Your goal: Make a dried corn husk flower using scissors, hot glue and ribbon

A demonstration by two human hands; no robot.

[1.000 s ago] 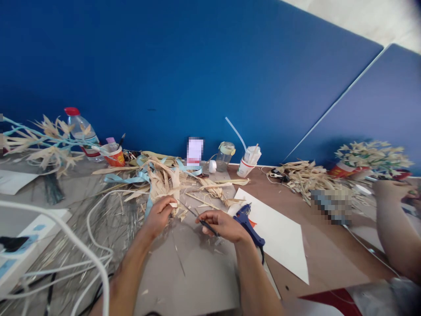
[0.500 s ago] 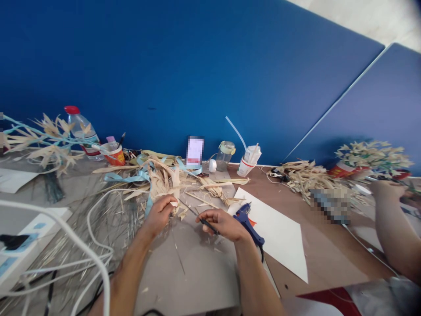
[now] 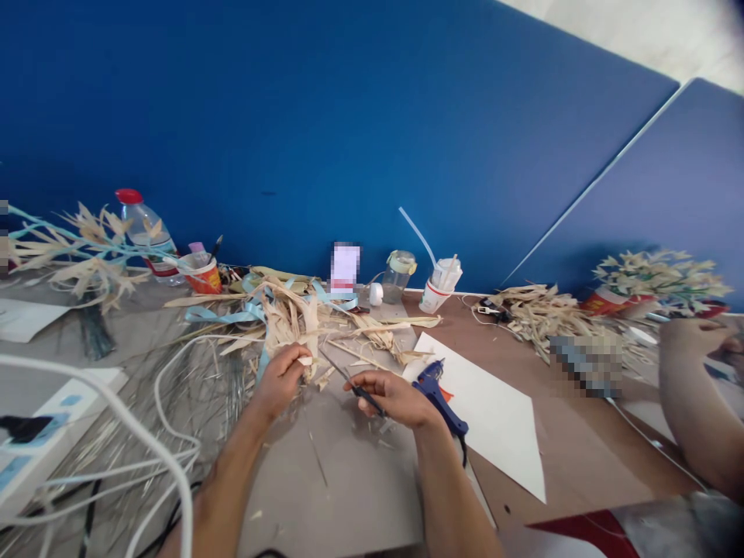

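Centre of frame: left hand [image 3: 280, 384] pinches a small pale piece [image 3: 305, 361]. Right hand [image 3: 392, 397], just right of it, grips a slim dark tool [image 3: 356, 388], possibly scissors, tip toward upper left. I see a blue glue gun [image 3: 442, 399] beside that hand.

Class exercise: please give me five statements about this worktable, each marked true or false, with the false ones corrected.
1. The right hand holds a slim dark tool. True.
2. The left hand is spread flat with its fingers apart. False: the left hand pinches a small pale piece.
3. The blue glue gun lies left of the left hand. False: the glue gun lies beside the right hand, partly over a white sheet.
4. The red-capped bottle is left of the clear jar. True.
5. The jar's lid is bright red. False: its lid is pale yellowish.
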